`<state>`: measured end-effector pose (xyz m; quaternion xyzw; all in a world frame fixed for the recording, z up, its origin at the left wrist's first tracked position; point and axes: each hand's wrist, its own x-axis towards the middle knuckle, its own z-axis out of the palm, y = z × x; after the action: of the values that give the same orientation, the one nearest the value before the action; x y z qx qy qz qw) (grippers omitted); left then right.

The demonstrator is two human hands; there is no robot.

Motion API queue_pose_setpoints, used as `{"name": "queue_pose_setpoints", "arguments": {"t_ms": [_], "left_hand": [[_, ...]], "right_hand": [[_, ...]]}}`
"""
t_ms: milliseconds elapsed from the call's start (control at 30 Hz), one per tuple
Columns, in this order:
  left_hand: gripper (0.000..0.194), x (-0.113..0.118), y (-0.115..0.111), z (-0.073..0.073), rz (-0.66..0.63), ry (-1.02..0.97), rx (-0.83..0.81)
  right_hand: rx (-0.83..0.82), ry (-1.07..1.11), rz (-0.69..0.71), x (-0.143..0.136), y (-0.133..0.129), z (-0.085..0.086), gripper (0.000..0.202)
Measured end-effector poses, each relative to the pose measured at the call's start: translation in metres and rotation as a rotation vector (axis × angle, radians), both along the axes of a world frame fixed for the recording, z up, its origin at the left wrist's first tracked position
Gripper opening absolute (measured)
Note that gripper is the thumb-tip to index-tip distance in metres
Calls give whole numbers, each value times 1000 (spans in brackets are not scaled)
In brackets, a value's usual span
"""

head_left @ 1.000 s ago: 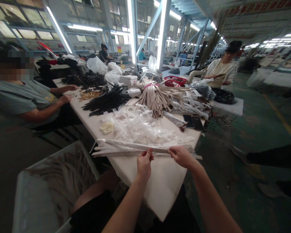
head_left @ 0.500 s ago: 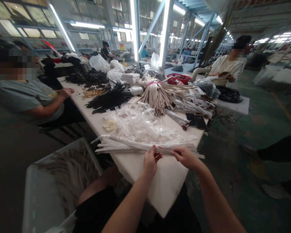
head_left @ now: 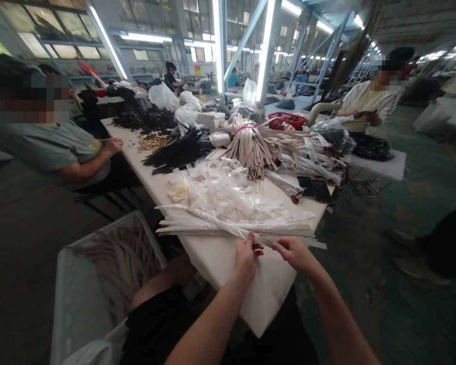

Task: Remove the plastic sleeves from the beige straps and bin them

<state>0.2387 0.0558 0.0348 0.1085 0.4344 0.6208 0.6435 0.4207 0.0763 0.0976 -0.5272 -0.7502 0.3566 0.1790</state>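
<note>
Head view: a pale tabletop [head_left: 213, 253] runs from its near corner back into the workshop, goods spread over most of its length. At its left sits a co-worker in a grey-green shirt [head_left: 61, 152], hands together near the edge; another person [head_left: 368, 106] in a light top stands beyond the far right end, handling something brown. On the near left is a whitish plastic crate [head_left: 70, 299], heaped with brownish straps [head_left: 112, 258].

Mid-table, a broad heap of clear film [head_left: 220, 187] spreads out, with a beige strap bundle [head_left: 251, 147] behind it (a pink tie circles its top) and a fan of black strips [head_left: 178, 149] to the left. Farther back stands a red basket [head_left: 277, 124]. In front of the film, a row of flat strips [head_left: 197, 225] lies crosswise.

One long pale strip [head_left: 265, 240] slants over that row, its right portion raised above the near corner. The left hand [head_left: 246, 256] has its grip clamped on this strip, thumb uppermost; the right hand [head_left: 294, 253], just beside it, has its grip pinched on the right-hand portion. Smaller are two dark phones [head_left: 306, 187] at the right edge and a cream wad [head_left: 178, 191] beside the film.
</note>
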Motion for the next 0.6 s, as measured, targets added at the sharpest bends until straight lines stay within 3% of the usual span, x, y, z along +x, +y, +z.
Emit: {"name": "queue_pose_setpoints", "arguments": {"t_ms": [167, 600], "left_hand": [[55, -3, -4, -2, 13, 79, -5], [69, 12, -22, -2, -229, 465, 154]], "right_hand": [[-33, -27, -25, 6, 0, -1, 34], [-197, 209, -27, -15, -3, -17, 39]]}}
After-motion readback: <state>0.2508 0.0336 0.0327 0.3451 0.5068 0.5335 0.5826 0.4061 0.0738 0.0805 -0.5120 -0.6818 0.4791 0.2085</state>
